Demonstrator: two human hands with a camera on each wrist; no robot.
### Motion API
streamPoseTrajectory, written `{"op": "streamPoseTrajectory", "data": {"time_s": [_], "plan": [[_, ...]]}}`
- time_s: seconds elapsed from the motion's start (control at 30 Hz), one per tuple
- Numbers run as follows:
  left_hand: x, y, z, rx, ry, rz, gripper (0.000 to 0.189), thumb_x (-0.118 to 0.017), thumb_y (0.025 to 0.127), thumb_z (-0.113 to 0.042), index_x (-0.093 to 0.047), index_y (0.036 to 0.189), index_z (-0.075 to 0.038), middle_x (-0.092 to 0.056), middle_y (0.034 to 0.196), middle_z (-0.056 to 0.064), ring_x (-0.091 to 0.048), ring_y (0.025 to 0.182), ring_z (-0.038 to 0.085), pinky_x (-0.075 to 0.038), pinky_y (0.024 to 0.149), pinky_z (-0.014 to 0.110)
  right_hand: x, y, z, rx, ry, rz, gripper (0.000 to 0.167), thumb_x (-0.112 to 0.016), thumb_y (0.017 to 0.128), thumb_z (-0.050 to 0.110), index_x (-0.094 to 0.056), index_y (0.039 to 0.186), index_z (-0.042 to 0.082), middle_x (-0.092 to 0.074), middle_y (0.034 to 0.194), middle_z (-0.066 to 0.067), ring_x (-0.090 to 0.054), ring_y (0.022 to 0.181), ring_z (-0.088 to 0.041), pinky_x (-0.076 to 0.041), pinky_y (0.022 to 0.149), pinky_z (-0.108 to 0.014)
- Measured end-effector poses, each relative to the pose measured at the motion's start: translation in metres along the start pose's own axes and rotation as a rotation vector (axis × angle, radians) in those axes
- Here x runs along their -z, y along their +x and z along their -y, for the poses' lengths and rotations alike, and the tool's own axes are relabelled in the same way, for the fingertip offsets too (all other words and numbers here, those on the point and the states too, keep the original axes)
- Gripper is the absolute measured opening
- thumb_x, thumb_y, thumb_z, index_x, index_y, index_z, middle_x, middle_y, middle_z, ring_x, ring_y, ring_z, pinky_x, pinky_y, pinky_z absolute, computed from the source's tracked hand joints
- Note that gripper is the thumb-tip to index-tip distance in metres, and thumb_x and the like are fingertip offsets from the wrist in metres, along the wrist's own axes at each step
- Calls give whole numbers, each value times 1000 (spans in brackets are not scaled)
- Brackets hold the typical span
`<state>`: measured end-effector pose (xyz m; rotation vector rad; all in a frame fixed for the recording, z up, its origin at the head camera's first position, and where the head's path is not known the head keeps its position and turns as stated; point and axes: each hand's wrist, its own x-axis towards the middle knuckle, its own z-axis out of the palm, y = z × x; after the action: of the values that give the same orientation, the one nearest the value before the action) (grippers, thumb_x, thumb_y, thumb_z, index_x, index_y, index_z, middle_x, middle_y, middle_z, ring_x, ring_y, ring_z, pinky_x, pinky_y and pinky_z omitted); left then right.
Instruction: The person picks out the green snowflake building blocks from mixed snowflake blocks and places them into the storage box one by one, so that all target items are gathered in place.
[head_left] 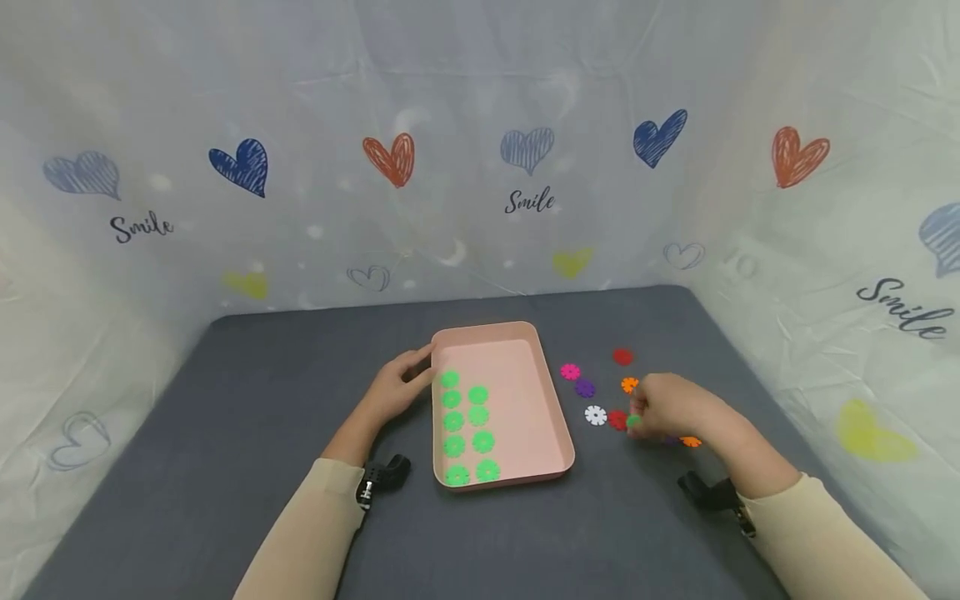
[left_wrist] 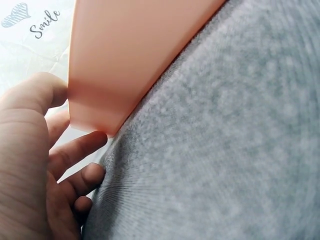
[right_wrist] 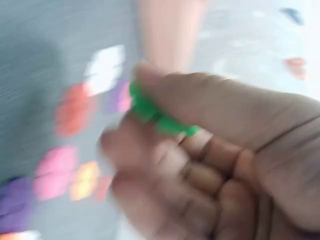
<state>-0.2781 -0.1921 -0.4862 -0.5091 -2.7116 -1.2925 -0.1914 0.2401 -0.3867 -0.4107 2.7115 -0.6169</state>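
Note:
My left hand (head_left: 393, 387) rests against the left wall of a pink tray (head_left: 551, 408), fingers spread and touching its edge; the left wrist view shows fingertips on the wall and corner of the tray (left_wrist: 110, 65). Green plastic flower-shaped discs (head_left: 483, 442) lie inside the tray in two columns on its left side. Right of the tray, my right hand (head_left: 671, 406) pinches a green flower disc (right_wrist: 165, 122) between thumb and fingertips, blurred in the right wrist view. Under and around that hand are loose discs, among them a red disc (head_left: 617, 419) and an orange disc (head_left: 629, 385).
More discs lie on the grey tabletop: a white disc (head_left: 596, 415), a purple disc (head_left: 585, 388), a pink disc (head_left: 570, 372) and a farther red disc (head_left: 622, 357). Another orange disc (head_left: 691, 442) shows beneath the right wrist. A printed curtain (head_left: 450, 225) hangs behind the table.

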Motion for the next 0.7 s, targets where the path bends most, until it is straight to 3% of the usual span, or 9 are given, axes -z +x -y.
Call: {"op": "streamPoseTrajectory", "data": {"time_s": [0.07, 0.1, 0.17, 0.23, 0.37, 0.47, 0.57, 0.63, 0.7], "plan": [[-1, -1, 1, 0, -3, 3, 56, -68, 101, -26, -51, 153, -12, -64, 119, 12, -50, 80, 20, -41, 76, 41, 12, 3, 16, 40, 79, 5, 11, -80, 86, 11, -69, 83, 11, -55, 62, 3, -55, 56, -15, -45, 58, -34], [-1, -1, 0, 0, -5, 4, 56, -67, 101, -26, -51, 153, -12, -64, 119, 11, -50, 80, 20, -41, 76, 41, 18, 6, 24, 59, 94, -5, 9, -78, 88, 10, -74, 96, 10, -60, 65, 1, -57, 59, -16, -48, 60, -36], [-1, -1, 0, 2, -6, 3, 56, -67, 102, -27, -51, 153, -12, -64, 114, 11, -50, 80, 20, -41, 76, 41, 28, 14, 41, 93, 95, -32, 25, -76, 91, 9, -75, 115, 8, -69, 77, 0, -62, 66, -17, -50, 64, -37], [0, -1, -1, 7, -11, 3, 55, -67, 102, -26, -52, 153, -12, -63, 107, 10, -50, 79, 21, -40, 76, 41, 33, 28, 57, 145, 55, -68, 33, -73, 93, 7, -74, 126, 7, -74, 90, -2, -64, 73, -15, -50, 68, -35], [4, 0, -2, 4, -9, -1, 55, -67, 101, -26, -52, 153, -12, -59, 98, 7, -48, 78, 21, -39, 74, 41, 28, 68, 83, 209, 80, -49, 37, -72, 94, 4, -72, 130, 6, -75, 112, -6, -67, 88, -18, -52, 74, -34], [5, 0, -1, 2, -1, -5, 56, -68, 101, -27, -52, 153, -12, -57, 94, 6, -48, 77, 21, -39, 74, 41, 15, 100, 98, 187, 178, 46, 37, -70, 95, 3, -70, 132, 4, -75, 111, -10, -71, 91, -24, -56, 79, -37], [4, 0, 2, 0, 4, 3, 57, -67, 101, -29, -51, 153, -12, -59, 95, 7, -49, 77, 20, -40, 74, 41, -1, 127, 114, 165, 202, 126, 34, -67, 98, 3, -70, 132, 2, -74, 106, -12, -73, 87, -27, -57, 80, -39], [3, -1, 3, 3, -3, 8, 57, -67, 101, -30, -51, 153, -12, -61, 101, 7, -50, 80, 19, -40, 76, 41, -12, 141, 126, 152, 138, 134, 32, -67, 100, 6, -71, 131, 6, -74, 106, -6, -73, 84, -23, -57, 82, -37], [2, -2, 3, 6, -18, 17, 57, -67, 102, -30, -51, 153, -12, -62, 103, 8, -50, 81, 19, -41, 77, 41, -22, 151, 138, 135, -9, 110, 32, -67, 101, 13, -72, 132, 14, -75, 98, -1, -72, 81, -19, -54, 83, -35]]}}
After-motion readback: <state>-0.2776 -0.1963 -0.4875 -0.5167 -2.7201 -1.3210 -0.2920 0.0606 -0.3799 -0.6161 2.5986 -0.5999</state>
